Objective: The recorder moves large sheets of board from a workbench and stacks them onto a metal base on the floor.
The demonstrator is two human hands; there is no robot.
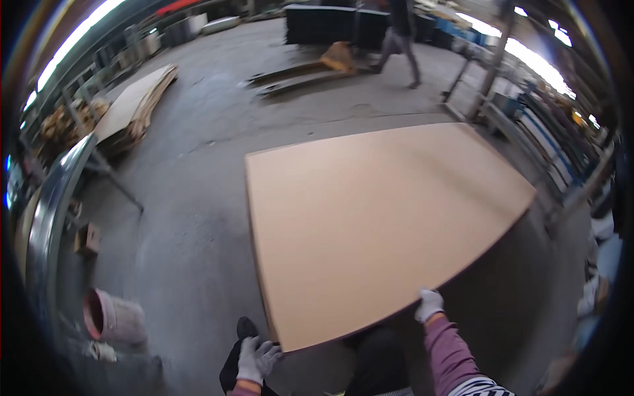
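A large flat tan board [389,224] spreads before me across the middle of the view, its near edge close to my legs. My right hand [430,305], in a pale work glove, is closed on that near edge, its thumb side toward the top face. At the board's near left corner is my left hand [257,360], also gloved, its fingers apart and the tips beside or touching the corner; exact contact is unclear. The board's underside and what bears it are hidden.
A pallet jack [337,61] stands at the back, with a person [399,39] walking beside it. Stacked sheets [135,109] lie far left. Nearer on the left are a metal-edged table [49,204], a small box [87,239] and a tipped bucket [117,318]. A metal rack [528,142] stands right.
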